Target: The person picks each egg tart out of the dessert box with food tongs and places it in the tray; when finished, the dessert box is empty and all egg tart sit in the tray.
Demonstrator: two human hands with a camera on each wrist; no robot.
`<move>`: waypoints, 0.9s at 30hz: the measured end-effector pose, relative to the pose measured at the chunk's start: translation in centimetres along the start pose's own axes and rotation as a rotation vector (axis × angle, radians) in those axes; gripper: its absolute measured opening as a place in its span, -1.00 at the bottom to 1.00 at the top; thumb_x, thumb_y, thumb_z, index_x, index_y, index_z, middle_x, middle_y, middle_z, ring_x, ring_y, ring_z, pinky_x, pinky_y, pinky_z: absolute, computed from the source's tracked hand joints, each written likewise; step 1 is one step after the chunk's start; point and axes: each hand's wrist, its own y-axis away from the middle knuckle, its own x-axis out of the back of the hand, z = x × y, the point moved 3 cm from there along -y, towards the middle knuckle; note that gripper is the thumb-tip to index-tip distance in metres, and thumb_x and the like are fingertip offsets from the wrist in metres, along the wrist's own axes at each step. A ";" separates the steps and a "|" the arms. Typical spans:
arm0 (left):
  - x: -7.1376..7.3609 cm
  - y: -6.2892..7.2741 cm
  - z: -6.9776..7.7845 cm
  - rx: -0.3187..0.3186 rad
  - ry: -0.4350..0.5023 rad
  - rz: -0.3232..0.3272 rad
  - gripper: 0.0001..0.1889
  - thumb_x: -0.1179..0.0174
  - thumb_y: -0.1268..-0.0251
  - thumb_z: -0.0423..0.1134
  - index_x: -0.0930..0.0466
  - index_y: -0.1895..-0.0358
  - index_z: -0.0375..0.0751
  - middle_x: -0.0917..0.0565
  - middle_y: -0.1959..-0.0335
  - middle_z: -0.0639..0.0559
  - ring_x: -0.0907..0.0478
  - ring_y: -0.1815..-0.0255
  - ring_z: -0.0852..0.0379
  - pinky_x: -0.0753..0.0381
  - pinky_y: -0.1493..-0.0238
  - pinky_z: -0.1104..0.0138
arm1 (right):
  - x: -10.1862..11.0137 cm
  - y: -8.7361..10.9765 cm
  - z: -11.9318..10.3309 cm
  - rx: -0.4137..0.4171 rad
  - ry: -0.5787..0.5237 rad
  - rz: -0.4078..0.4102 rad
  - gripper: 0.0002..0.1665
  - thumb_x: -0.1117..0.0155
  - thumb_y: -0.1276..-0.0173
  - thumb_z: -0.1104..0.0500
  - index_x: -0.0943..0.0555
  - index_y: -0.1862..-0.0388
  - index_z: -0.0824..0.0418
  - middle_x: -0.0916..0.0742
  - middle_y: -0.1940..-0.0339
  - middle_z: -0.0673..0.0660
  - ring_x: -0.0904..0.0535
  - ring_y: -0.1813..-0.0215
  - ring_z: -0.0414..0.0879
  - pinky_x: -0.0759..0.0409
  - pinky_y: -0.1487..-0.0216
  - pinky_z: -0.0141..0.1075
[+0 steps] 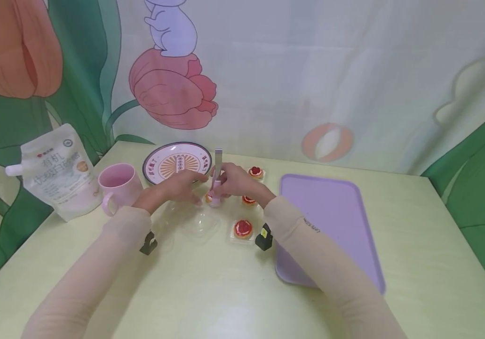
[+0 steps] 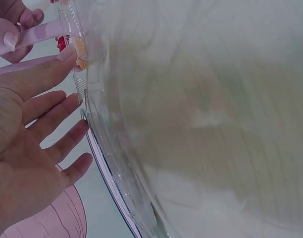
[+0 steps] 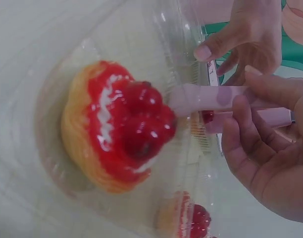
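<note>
My right hand (image 1: 235,180) holds pink-tipped tongs (image 1: 215,199), whose metal end points up. Between the tong tips and my left hand (image 1: 179,186) lies a small fruit tart (image 1: 209,197), partly hidden. In the left wrist view, the left hand's fingers (image 2: 55,116) are spread and hold nothing; its thumb is close to the tart, and contact cannot be told. The right wrist view shows the tongs (image 3: 211,97) gripped between thumb and fingers. A red-topped tart (image 3: 117,129) sits in clear plastic close to that camera.
Clear plastic domes (image 1: 201,222) lie in front of the left hand. More tarts (image 1: 242,229) stand in a column beside the purple tray (image 1: 327,226). Behind are a patterned plate (image 1: 157,162), a pink mug (image 1: 120,186) and a white pouch (image 1: 62,174). A printed curtain (image 1: 267,84) hangs behind the table.
</note>
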 end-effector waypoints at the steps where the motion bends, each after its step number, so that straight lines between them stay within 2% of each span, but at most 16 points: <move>1: -0.1 0.0 0.0 -0.003 -0.003 0.001 -0.27 -0.46 -0.11 -0.33 -0.40 -0.39 -0.34 -0.46 -0.41 -0.25 -0.31 -0.49 -0.25 -0.27 -0.50 -0.08 | 0.0 0.0 0.1 -0.002 0.001 0.002 -0.35 -0.47 -0.25 0.22 -0.45 -0.28 0.30 -0.76 0.08 0.25 -0.70 0.22 0.01 -0.73 0.20 -0.29; 6: -0.2 0.0 0.1 0.023 0.002 -0.007 -0.27 -0.46 -0.12 -0.31 -0.40 -0.40 -0.29 -0.46 -0.42 -0.21 -0.31 -0.49 -0.22 -0.30 -0.49 -0.07 | -0.1 -0.1 0.8 -0.020 -0.007 0.054 -0.38 -0.46 -0.27 0.14 -0.48 -0.26 0.27 -0.75 0.08 0.22 -0.69 0.23 -0.01 -0.72 0.26 -0.33; 13: -0.1 0.0 0.4 0.061 -0.004 -0.020 -0.27 -0.46 -0.14 -0.28 -0.41 -0.41 -0.23 -0.45 -0.43 -0.17 -0.31 -0.50 -0.20 -0.34 -0.48 -0.05 | 0.0 0.1 1.4 -0.026 -0.056 0.133 -0.52 -0.45 -0.29 0.10 -0.53 -0.11 0.24 -0.74 0.09 0.23 -0.65 0.33 -0.05 -0.70 0.33 -0.36; 20: -0.1 -0.1 0.2 0.077 -0.002 -0.018 -0.27 -0.48 -0.11 -0.27 -0.43 -0.40 -0.20 -0.46 -0.44 -0.14 -0.31 -0.50 -0.17 -0.34 -0.48 -0.04 | 0.3 -0.1 1.9 0.009 -0.078 0.123 -0.58 -0.47 -0.27 0.08 -0.57 -0.01 0.22 -0.77 0.20 0.20 -0.70 0.38 -0.05 -0.75 0.28 -0.27; 27: 0.0 0.1 0.0 0.085 -0.001 -0.015 -0.27 -0.48 -0.12 -0.26 -0.42 -0.41 -0.18 -0.46 -0.44 -0.13 -0.30 -0.51 -0.17 -0.34 -0.47 -0.05 | 0.5 -0.2 2.3 0.020 -0.097 0.118 -0.59 -0.47 -0.27 0.09 -0.59 -0.01 0.23 -0.79 0.22 0.19 -0.74 0.37 -0.03 -0.76 0.30 -0.30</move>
